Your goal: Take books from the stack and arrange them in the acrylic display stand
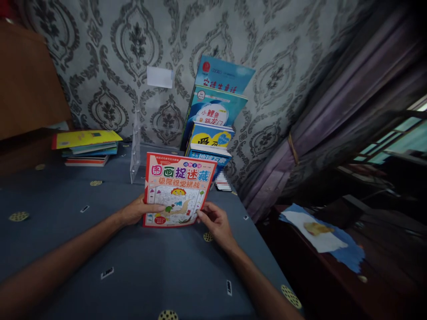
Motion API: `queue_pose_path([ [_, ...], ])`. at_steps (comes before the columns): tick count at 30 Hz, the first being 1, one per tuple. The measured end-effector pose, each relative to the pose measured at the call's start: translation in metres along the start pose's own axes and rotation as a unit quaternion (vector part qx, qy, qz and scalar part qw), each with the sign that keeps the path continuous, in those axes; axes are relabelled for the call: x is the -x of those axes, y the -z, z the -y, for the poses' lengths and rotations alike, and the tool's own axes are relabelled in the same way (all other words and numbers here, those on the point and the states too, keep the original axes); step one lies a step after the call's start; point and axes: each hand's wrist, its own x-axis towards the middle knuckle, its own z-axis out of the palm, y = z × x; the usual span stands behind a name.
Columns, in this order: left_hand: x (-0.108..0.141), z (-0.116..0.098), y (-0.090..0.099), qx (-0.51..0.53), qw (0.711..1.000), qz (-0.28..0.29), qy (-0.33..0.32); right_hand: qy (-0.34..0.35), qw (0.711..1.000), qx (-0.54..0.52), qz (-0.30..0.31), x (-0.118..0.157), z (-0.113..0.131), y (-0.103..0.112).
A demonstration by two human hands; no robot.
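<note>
A red-bordered children's picture book with colourful lettering is held upright over the table, its front cover facing me. My left hand grips its left edge, thumb across the cover and fingers behind. At the lower right edge, my right hand pinches the book, with its other fingers curled partly behind. Just beyond stands a clear acrylic book stand, partly hidden by the book. Several books rise in steps on the stand's right side, blue and teal covers showing.
A stack of books with a yellow one on top lies at the back left. The dark patterned tablecloth covers the table, which meets the wallpapered wall. To the right hang a tied purple curtain and a lower surface with a blue-and-white cloth.
</note>
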Motion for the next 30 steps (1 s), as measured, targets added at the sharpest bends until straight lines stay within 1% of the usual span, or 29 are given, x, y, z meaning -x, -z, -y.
queue_pose_path([
  [3, 0.001, -0.021, 0.005, -0.051, 0.998, 0.000, -0.020, -0.004, 1.000, -0.006, -0.001, 0.001, 0.000, -0.001],
  [7, 0.007, -0.049, 0.019, -0.186, 0.981, 0.026, -0.049, 0.004, 1.000, -0.003, -0.001, 0.000, 0.007, -0.003],
  [9, 0.011, -0.056, 0.025, -0.247, 0.966, 0.044, -0.062, 0.013, 1.000, 0.002, -0.003, -0.005, 0.014, -0.002],
  [11, 0.017, -0.058, 0.028, -0.297, 0.951, 0.050, -0.067, 0.025, 1.000, 0.003, -0.002, -0.011, 0.023, -0.002],
  [15, 0.027, -0.058, 0.030, -0.376, 0.924, 0.022, -0.064, 0.042, 0.999, -0.007, 0.030, -0.027, 0.041, -0.003],
  [18, 0.030, -0.067, 0.031, -0.406, 0.911, -0.002, -0.080, 0.057, 0.997, -0.003, 0.055, -0.039, 0.052, -0.006],
  [22, 0.026, -0.090, 0.033, -0.443, 0.884, -0.056, -0.140, 0.075, 0.995, 0.002, 0.068, -0.059, 0.067, -0.011],
  [24, 0.023, -0.103, 0.034, -0.455, 0.874, -0.067, -0.157, 0.081, 0.994, -0.001, 0.071, -0.072, 0.075, -0.013],
  [27, 0.017, -0.122, 0.035, -0.459, 0.869, -0.082, -0.163, 0.090, 0.993, 0.016, 0.073, -0.093, 0.089, -0.014],
  [30, 0.010, -0.144, 0.035, -0.447, 0.872, -0.095, -0.175, 0.122, 0.990, 0.036, 0.063, -0.115, 0.103, -0.016],
])
